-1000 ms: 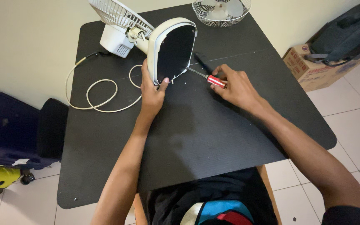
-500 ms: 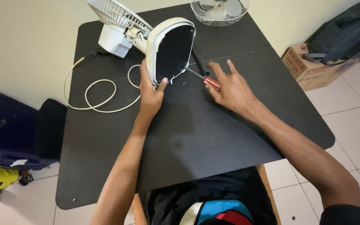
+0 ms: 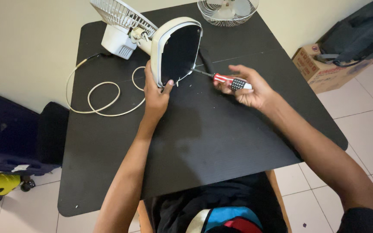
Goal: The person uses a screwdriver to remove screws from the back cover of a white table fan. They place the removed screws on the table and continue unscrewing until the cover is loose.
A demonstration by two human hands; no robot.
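A white fan base [image 3: 175, 49] with a black underside stands tipped on its edge on the black table [image 3: 221, 129]. My left hand [image 3: 155, 90] grips its lower rim, thumb on the black face. My right hand [image 3: 249, 86] holds a screwdriver [image 3: 225, 79] with a red, patterned handle. Its metal tip touches the right rim of the base. Behind the base, the fan's white motor housing and rear grille [image 3: 119, 19] lie tilted.
A white power cord [image 3: 104, 97] coils on the table's left part. A loose wire fan guard [image 3: 227, 11] sits at the far edge. A cardboard box [image 3: 324, 71] with a dark bag on it stands on the tiled floor at right; dark luggage [image 3: 18, 133] at left.
My right hand lifted the screwdriver off the table and turned it, bringing the tip against the base's rim. My left hand kept its hold on the base.
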